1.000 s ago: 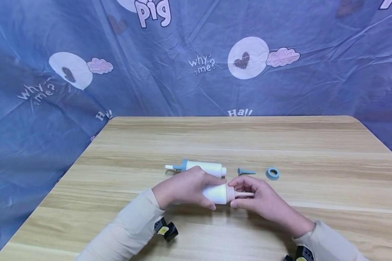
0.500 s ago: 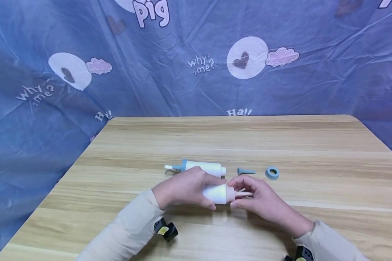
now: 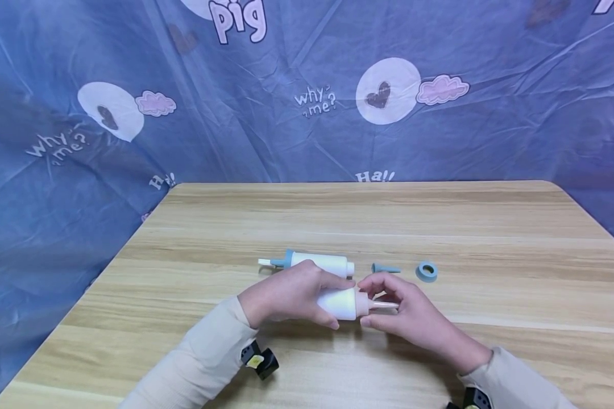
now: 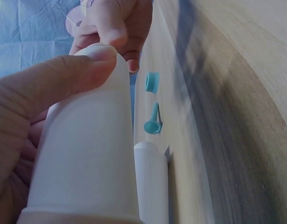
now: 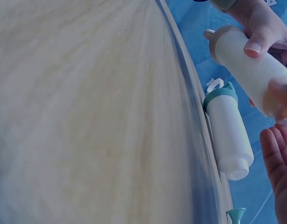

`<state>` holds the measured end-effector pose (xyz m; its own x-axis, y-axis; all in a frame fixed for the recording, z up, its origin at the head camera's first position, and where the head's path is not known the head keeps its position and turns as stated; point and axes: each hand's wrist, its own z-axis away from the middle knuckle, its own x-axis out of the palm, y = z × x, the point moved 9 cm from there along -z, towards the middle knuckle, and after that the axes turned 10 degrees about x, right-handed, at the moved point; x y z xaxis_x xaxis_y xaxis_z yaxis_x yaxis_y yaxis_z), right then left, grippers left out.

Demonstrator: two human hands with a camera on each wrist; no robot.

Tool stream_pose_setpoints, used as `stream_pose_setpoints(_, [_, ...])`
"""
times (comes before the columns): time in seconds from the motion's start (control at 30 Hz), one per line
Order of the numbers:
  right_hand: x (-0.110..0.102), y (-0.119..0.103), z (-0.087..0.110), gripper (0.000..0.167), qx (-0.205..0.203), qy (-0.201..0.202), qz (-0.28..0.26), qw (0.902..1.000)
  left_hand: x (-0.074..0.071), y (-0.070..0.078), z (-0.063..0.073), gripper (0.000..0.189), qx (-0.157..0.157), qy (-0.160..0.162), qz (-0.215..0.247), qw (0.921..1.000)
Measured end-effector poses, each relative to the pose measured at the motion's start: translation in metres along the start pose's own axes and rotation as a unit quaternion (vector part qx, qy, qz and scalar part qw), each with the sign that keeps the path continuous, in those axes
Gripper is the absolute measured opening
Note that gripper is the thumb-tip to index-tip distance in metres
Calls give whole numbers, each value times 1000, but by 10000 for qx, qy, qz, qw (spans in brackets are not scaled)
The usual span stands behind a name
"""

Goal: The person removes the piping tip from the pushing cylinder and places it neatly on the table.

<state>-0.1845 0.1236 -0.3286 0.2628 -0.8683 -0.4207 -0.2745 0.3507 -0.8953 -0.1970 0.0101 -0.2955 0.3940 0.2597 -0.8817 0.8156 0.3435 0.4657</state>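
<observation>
My left hand (image 3: pixel 291 295) grips a white squeeze bottle (image 3: pixel 337 304) lying sideways, thumb on the near side. At its right end is a pale pink screw collar (image 3: pixel 362 304) with a slim nozzle (image 3: pixel 384 305) pointing right. The fingertips and thumb of my right hand (image 3: pixel 404 304) curl round the collar, and the nozzle runs into its palm. In the right wrist view the right thumb is blurred over the collar, and a beige cap (image 5: pixel 222 39) closes the bottle's other end. In the left wrist view my left thumb (image 4: pixel 82 72) presses along the bottle's shoulder.
Just behind lies a second white bottle (image 3: pixel 327 263) with a teal flip lid (image 5: pixel 220 95), its bare neck facing right. To its right are a small teal nozzle (image 3: pixel 386 268) and a teal ring collar (image 3: pixel 427 271). The wooden table (image 3: pixel 368 210) meets a blue printed cloth (image 3: pixel 266 142).
My right fingers have shifted slightly around the collar, and the nozzle's angle differs a little. The left hand and the loose parts have stayed where they were.
</observation>
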Motion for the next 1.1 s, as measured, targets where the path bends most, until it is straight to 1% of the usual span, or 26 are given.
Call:
stream_pose_setpoints(0.1, [1,0,-1,43,30,-86,-188,9998,0,0,1,59,7,8,-3,10000])
stream_pose_setpoints(0.17, [1,-1,0,43,21,-137,-278,9995,0,0,1,60,18,10,-4,10000])
stream_pose_setpoints(0.23, [2,-2,0,39,-52,-183,-340,9992,-1,1,1,60,30,19,-7,10000])
stream_pose_setpoints(0.3, [2,-1,0,35,1,-262,-426,9987,-1,1,1,59,32,27,-9,10000])
stream_pose_setpoints(0.43, [6,3,0,27,107,-628,-751,9951,-1,1,1,58,-11,23,-11,10000])
stream_pose_setpoints(0.57, [13,4,1,27,150,-1133,-1159,9867,0,1,1,58,-52,-22,-29,10000])
stream_pose_setpoints(0.67, [17,6,2,27,244,-1361,-1378,9808,1,2,1,59,-34,-57,-94,9999])
stream_pose_setpoints(0.83, [20,9,2,25,500,-1448,-1548,9760,1,3,1,59,28,-80,-153,9998])
stream_pose_setpoints(1.0, [20,10,2,24,458,-1442,-1602,9754,2,4,1,59,52,-103,-158,9998])
stream_pose_setpoints(1.1, [19,10,2,25,421,-1348,-1502,9785,2,4,1,60,53,-100,-205,9997])
